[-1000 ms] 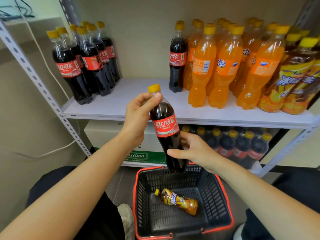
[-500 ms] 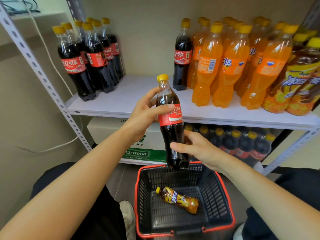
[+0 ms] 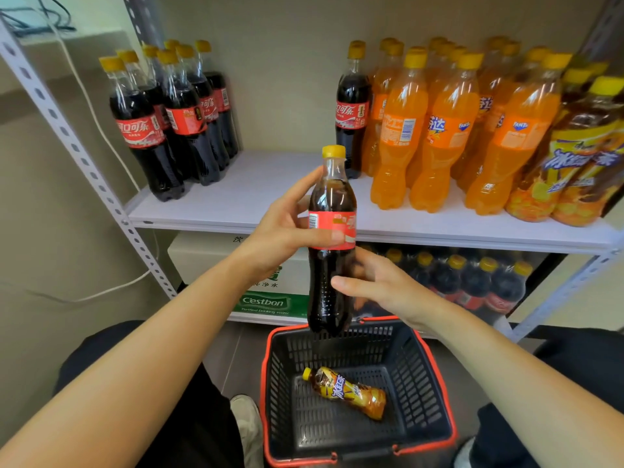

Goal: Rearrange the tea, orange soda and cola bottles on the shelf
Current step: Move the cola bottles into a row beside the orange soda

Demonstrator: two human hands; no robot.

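Observation:
I hold a cola bottle (image 3: 329, 265) with a yellow cap upright in front of the shelf (image 3: 270, 197). My left hand (image 3: 287, 228) grips it round the red label. My right hand (image 3: 378, 285) holds its lower part, thumb in front. Several cola bottles (image 3: 169, 123) stand at the shelf's left. One lone cola bottle (image 3: 351, 109) stands beside the orange soda bottles (image 3: 439, 130). Tea bottles (image 3: 580, 157) fill the far right. Another tea bottle (image 3: 347, 391) lies in the basket (image 3: 435, 396).
The black basket with a red rim sits on the floor between my legs. Below the shelf stand a Cestbon water carton (image 3: 256, 285) and more cola bottles (image 3: 472, 282). A grey upright post (image 3: 81, 157) bounds the left side; a white cable (image 3: 101, 130) hangs behind it.
The cola bottle has risen and turned upright. My left hand slid from its neck down to the label. My right hand stays on the lower part.

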